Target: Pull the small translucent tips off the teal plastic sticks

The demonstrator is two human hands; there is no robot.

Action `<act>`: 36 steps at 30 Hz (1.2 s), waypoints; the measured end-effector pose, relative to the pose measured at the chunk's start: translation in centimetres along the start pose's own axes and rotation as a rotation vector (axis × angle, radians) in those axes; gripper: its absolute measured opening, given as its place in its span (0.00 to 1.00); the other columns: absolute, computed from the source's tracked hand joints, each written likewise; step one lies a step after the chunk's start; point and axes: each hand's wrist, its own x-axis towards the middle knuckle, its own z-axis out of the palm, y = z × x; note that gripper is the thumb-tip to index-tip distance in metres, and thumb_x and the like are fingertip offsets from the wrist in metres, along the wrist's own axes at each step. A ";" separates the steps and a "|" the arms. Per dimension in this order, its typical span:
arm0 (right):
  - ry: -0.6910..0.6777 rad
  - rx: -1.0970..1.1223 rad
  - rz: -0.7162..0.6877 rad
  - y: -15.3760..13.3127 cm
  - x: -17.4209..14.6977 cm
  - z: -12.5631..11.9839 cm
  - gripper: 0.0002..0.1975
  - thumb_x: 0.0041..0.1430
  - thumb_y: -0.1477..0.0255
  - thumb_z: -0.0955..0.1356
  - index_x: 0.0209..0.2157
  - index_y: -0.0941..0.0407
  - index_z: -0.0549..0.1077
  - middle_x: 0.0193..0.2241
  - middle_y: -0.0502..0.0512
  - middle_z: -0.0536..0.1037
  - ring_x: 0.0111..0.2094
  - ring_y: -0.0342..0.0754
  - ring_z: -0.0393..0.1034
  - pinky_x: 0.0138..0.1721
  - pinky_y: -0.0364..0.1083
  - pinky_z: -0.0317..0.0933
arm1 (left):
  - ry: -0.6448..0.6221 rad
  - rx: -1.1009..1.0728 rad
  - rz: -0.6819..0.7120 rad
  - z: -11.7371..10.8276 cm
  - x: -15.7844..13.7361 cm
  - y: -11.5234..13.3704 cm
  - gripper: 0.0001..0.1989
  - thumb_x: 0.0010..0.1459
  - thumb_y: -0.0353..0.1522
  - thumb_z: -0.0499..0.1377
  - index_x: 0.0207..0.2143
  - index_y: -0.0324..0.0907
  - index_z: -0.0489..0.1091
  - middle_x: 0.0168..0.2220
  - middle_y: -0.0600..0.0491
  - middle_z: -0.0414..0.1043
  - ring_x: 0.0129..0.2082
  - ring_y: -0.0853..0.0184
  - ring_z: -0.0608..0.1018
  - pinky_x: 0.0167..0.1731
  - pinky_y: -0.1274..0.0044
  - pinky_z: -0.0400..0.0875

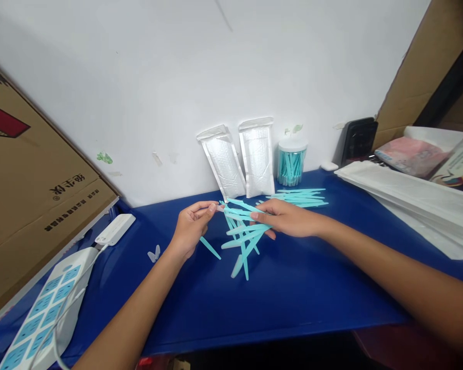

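We record a blue table (pixel 301 303) set against a white wall. Both of the person's hands work over a loose pile of turquoise plastic sticks (pixel 242 237) near the middle of the table, the sticks crossing one another at many angles.

The left hand (pixel 191 228) is raised just off the table with thumb and forefinger pinched on the end of one pale stick (pixel 219 208), the other fingers curled loosely. A further turquoise stick (pixel 210 248) lies on the table just below that hand; we cannot tell whether the palm touches it.

The right hand (pixel 287 218) lies nearly flat on the right side of the pile, fingers extended and close together, fingertips resting on the top sticks. We cannot tell whether it grips any of them.

Behind the right hand a second, tidier bundle of sticks (pixel 301 197) lies on the table, roughly parallel. Against the wall stand two white sealed pouches (pixel 241 162), leaning side by side, and just right of them a clear round tub (pixel 290 165) filled with upright turquoise sticks.

At the left edge we note a white power strip with blue sockets (pixel 48 303), a white adapter (pixel 114 229) and a cardboard box (pixel 27 200). Two small clear bits (pixel 154 253) lie between the strip and the left hand. At the right lies white plastic sheeting (pixel 416 203).
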 end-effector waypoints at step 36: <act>0.064 -0.011 0.040 0.2 0.2 0.3 0.28 0.69 0.48 0.60 0.40 0.58 0.75 0.21 0.48 0.72 0.25 0.45 0.64 0.32 0.45 0.58 | 0.101 -0.483 -0.321 -0.8 0.5 0.6 0.14 0.65 0.20 0.56 0.52 0.34 0.65 0.50 0.36 0.76 0.18 0.80 0.64 0.11 0.86 0.55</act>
